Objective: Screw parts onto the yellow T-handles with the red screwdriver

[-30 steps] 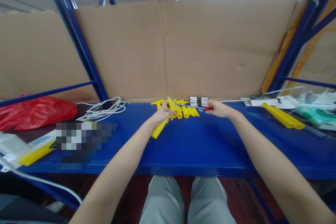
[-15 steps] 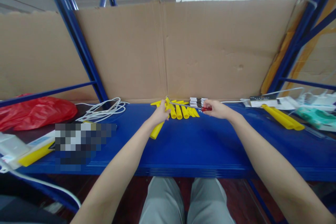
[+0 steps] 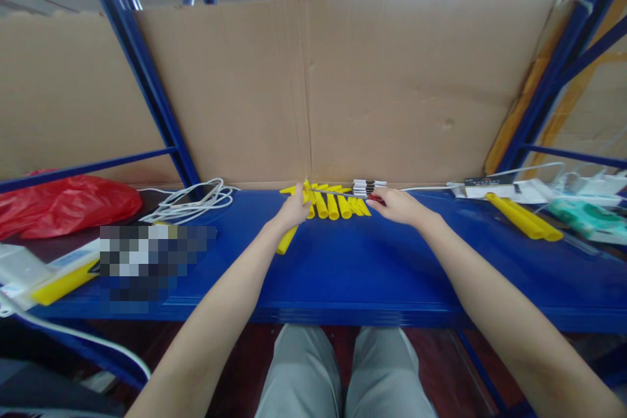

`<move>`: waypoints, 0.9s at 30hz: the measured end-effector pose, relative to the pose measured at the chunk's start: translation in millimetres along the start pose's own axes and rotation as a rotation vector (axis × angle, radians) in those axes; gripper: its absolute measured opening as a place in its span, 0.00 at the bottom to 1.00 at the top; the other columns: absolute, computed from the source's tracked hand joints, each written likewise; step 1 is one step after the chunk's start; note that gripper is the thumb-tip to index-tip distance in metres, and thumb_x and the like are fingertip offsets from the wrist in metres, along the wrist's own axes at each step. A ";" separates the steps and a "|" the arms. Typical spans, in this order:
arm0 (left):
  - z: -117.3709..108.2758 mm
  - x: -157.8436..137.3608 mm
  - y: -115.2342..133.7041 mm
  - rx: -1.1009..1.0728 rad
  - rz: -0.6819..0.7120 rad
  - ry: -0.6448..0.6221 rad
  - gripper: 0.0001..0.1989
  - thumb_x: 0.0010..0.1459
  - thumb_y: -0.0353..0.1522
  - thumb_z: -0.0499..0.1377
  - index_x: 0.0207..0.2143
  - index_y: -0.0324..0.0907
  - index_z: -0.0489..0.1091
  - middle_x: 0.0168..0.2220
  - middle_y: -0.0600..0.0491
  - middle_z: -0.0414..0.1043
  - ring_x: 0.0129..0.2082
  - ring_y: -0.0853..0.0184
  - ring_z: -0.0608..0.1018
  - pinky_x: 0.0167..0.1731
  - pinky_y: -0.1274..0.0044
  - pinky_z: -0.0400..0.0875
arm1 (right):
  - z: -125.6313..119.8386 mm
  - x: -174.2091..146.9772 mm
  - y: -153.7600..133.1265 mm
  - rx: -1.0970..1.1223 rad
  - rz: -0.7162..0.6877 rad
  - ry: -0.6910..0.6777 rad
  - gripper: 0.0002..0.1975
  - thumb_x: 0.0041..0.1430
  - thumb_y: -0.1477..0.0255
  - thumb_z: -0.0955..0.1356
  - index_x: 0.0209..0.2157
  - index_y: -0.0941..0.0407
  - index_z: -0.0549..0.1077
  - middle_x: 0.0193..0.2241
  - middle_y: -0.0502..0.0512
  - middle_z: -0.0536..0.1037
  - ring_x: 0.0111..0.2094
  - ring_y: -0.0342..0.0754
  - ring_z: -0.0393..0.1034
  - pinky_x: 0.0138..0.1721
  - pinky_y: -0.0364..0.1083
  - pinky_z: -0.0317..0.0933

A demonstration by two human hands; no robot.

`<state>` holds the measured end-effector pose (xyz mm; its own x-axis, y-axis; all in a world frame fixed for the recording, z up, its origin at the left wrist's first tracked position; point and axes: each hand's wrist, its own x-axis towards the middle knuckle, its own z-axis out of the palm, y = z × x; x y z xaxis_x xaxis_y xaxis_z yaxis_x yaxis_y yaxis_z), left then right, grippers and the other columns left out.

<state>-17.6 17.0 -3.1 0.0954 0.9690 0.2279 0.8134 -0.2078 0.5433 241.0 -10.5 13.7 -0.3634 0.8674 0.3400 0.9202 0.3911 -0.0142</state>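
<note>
My left hand (image 3: 292, 210) is closed around a yellow T-shaped plastic tube (image 3: 287, 240), whose lower end sticks out below my palm. In my right hand (image 3: 400, 206) is a screwdriver (image 3: 343, 193) with a red handle, mostly covered by my fingers. Its thin metal shaft points left, and the tip meets the top of the tube by my left fingers. Whether the tip sits inside a hole is too small to tell. Several more yellow tubes (image 3: 333, 207) lie in a row on the blue shelf (image 3: 353, 268) between my hands.
Behind the right hand sits a stack of small white and black pieces (image 3: 365, 187). Cardboard (image 3: 392, 91) walls off the back. To the left are a coiled white cable (image 3: 200, 204) and a red plastic bag (image 3: 83, 206). Two yellow tubes (image 3: 524, 217) lie at right.
My right hand has shifted slightly left with the screwdriver, covering more of its handle. My left hand still holds the yellow tube, and the view has moved a little.
</note>
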 end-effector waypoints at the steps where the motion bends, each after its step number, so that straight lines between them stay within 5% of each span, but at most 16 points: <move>1: -0.1 -0.1 0.1 0.004 -0.001 -0.004 0.20 0.60 0.28 0.52 0.54 0.37 0.53 0.32 0.46 0.73 0.30 0.63 0.78 0.33 0.73 0.71 | 1.2 0.6 0.5 0.001 0.000 0.001 0.11 0.63 0.68 0.60 0.35 0.57 0.71 0.36 0.61 0.78 0.36 0.51 0.71 0.34 0.45 0.56; 8: 1.2 0.0 0.8 -0.057 0.006 0.035 0.21 0.58 0.27 0.52 0.54 0.39 0.53 0.34 0.45 0.74 0.33 0.62 0.78 0.36 0.71 0.72 | 9.8 2.8 3.6 0.004 -0.019 0.039 0.03 0.56 0.70 0.66 0.32 0.55 0.68 0.31 0.57 0.77 0.31 0.49 0.69 0.29 0.43 0.54; 18: -0.7 -0.1 2.1 -0.084 0.069 0.084 0.20 0.58 0.27 0.52 0.53 0.39 0.53 0.35 0.45 0.74 0.33 0.63 0.78 0.36 0.73 0.72 | 5.0 -0.3 -0.6 -0.013 0.038 0.048 0.10 0.59 0.65 0.63 0.39 0.55 0.69 0.31 0.57 0.78 0.31 0.50 0.71 0.29 0.43 0.54; 27: -1.0 -1.1 2.5 -0.081 0.087 0.104 0.19 0.57 0.26 0.53 0.51 0.41 0.55 0.34 0.47 0.74 0.32 0.65 0.77 0.36 0.74 0.72 | 2.1 0.6 2.4 0.027 -0.002 0.058 0.08 0.59 0.67 0.63 0.31 0.56 0.69 0.30 0.58 0.77 0.29 0.48 0.69 0.28 0.43 0.53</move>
<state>-16.2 15.3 -1.2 0.0997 0.9288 0.3569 0.7552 -0.3042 0.5806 242.7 -8.4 11.9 -0.3553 0.8475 0.3943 0.9150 0.4015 -0.0384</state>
